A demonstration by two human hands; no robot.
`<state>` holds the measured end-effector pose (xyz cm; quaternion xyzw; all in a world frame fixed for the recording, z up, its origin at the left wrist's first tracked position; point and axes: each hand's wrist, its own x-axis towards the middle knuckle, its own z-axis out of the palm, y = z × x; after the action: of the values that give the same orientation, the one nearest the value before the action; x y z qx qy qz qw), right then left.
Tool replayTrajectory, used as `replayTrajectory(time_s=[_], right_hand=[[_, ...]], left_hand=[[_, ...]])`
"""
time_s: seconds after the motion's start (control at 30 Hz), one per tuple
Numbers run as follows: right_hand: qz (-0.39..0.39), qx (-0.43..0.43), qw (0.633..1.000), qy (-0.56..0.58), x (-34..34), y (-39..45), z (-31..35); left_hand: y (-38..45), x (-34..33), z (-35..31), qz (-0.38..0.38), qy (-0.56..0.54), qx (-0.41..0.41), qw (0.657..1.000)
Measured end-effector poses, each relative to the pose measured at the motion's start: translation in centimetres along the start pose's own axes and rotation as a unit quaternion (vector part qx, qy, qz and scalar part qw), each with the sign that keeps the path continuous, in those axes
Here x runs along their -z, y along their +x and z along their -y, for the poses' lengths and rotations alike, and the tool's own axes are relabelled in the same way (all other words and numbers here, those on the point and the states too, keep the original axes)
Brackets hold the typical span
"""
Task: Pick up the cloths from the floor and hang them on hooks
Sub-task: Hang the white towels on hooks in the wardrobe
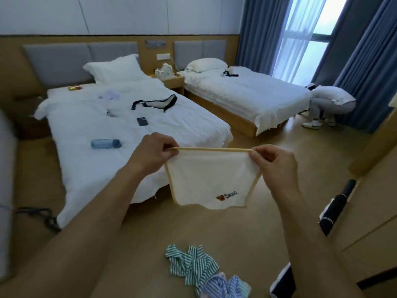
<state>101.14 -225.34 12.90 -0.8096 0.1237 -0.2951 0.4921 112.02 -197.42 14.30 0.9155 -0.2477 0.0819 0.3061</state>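
Observation:
A cream cloth with a tan border and a small bear print hangs spread in the air before me. My left hand pinches its top left corner, and my right hand pinches the top right corner, so the top edge is stretched flat between them. Below on the wooden floor lie a crumpled green-and-white striped cloth and, beside it, a blue striped cloth at the bottom edge. No hooks are in view.
Two white beds stand ahead: the near bed carries a blue bottle, a phone and a dark strap. A person crouches by the blue curtains at right. Wooden cabinet and a dark object stand at right; cables lie left.

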Motion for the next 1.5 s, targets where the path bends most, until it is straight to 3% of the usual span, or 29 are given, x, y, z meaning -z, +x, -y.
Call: replayTrajectory(time_s=[0.23, 0.47, 0.63, 0.87, 1.0, 1.17, 1.5], right_hand=[[0.077, 0.012, 0.996, 0.039, -6.9, -2.8, 2.9], [0.193, 0.038, 0.98, 0.043, -16.3, -8.4, 7.9], [0.344, 0.073, 0.936, -0.027, -23.9, -14.6, 11.9], [0.466, 0.15, 0.87, -0.051, -35.5, -24.5, 21.5], [0.477, 0.227, 0.847, 0.056, -40.4, -30.1, 30.2], [0.506, 0.268, 0.782, 0.248, -45.0, -37.6, 41.0], [0.535, 0.26, 0.715, 0.367, -57.9, -47.3, 52.6]], left_hand=[[-9.6, 7.0, 4.7, -0.097, -0.026, 0.114, 0.988], [-18.7, 15.9, 8.1, -0.224, -0.105, 0.174, 0.953], [-25.2, 23.1, 10.7, -0.272, -0.13, 0.192, 0.934], [-34.2, 32.6, 16.6, -0.319, -0.075, 0.211, 0.921], [-39.1, 37.5, 19.3, -0.332, -0.028, 0.225, 0.916], [-44.6, 42.1, 22.0, -0.369, 0.026, 0.239, 0.898], [-52.4, 50.5, 29.6, -0.461, 0.099, 0.294, 0.832]])
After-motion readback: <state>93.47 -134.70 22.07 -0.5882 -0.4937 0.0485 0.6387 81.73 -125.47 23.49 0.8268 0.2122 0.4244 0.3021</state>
